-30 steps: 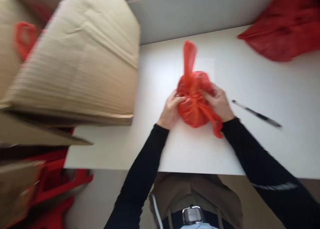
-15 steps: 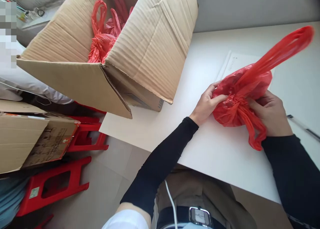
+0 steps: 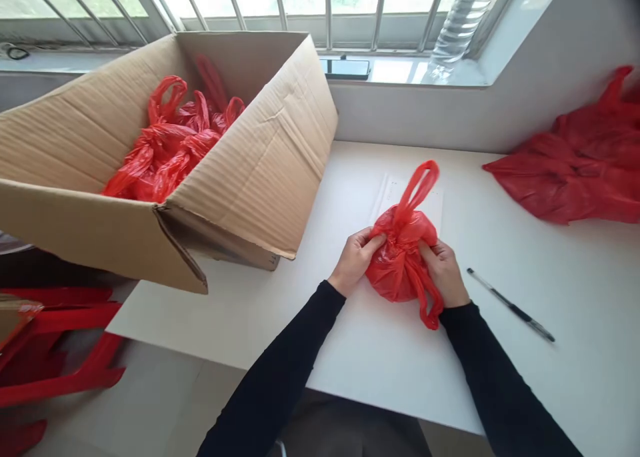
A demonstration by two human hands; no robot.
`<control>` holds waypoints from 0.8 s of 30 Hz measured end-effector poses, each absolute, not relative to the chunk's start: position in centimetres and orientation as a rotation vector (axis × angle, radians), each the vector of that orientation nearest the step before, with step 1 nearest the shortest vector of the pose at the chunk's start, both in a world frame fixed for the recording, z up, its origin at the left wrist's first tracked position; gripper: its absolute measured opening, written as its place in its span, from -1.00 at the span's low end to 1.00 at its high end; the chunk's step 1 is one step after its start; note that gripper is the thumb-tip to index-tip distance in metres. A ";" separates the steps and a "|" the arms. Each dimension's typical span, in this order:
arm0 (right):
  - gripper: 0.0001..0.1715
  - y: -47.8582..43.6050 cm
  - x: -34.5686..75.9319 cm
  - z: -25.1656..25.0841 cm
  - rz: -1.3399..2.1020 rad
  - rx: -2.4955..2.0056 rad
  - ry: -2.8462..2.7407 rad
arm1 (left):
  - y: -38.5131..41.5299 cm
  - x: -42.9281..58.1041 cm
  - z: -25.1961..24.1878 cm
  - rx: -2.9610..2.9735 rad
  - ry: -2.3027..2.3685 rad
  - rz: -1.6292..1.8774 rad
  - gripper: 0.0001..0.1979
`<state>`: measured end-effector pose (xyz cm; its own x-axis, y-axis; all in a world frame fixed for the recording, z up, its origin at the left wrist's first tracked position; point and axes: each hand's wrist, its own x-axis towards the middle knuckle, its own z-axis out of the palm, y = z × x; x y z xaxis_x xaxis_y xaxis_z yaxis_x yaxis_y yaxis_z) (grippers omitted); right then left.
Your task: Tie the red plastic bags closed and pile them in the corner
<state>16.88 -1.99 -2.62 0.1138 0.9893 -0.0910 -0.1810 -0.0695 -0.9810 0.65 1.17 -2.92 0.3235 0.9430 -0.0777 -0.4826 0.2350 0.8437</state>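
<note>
A knotted red plastic bag is held just over the white table, one handle loop standing up and the other hanging down at the front. My left hand grips its left side, thumb on top near the knot. On the right side my right hand pinches the bag between thumb and fingers. What is inside the bag cannot be seen. Behind it lies a white paper or booklet, partly covered by the bag.
An open cardboard box with several red bags inside stands at the left. A pen lies to the right, and another red bag at the far right. A plastic bottle and phone-like object rest on the windowsill.
My view has swung up and to the right, bringing the window, bottle and far red bag into sight. Both hands keep hold of the same bag.
</note>
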 end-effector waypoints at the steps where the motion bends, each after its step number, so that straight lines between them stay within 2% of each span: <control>1: -0.61 -1.9 16.8 -2.6 1.262 -1.187 -0.959 | 1.2 0.6 -2.8 0.826 0.684 1.093 -0.75; 9: -0.66 -1.9 16.4 -1.7 1.311 -1.107 -1.014 | 0.9 -0.1 -1.7 0.886 0.640 1.054 -0.63; 13: -0.55 -1.9 16.2 -1.6 1.300 -1.092 -1.026 | 1.1 0.0 -2.0 0.886 0.673 1.061 -0.77; 16: -0.58 -1.9 16.2 -1.6 1.269 -1.073 -1.023 | 1.1 -0.2 -1.8 0.875 0.682 1.029 -0.81; 21: -0.62 -1.6 16.7 -1.6 1.144 -1.084 -0.931 | 0.6 -0.4 -0.3 0.829 0.582 0.919 -0.67; 24: -0.59 -1.5 17.0 -1.2 1.242 -1.053 -0.926 | 0.6 -0.4 0.0 0.808 0.554 0.958 -0.61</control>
<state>17.02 -1.52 -1.22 0.1125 0.9936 -0.0118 -0.2721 0.0194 -0.9621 -0.41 0.57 0.04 0.4774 0.8761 -0.0664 -0.4943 0.3303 0.8041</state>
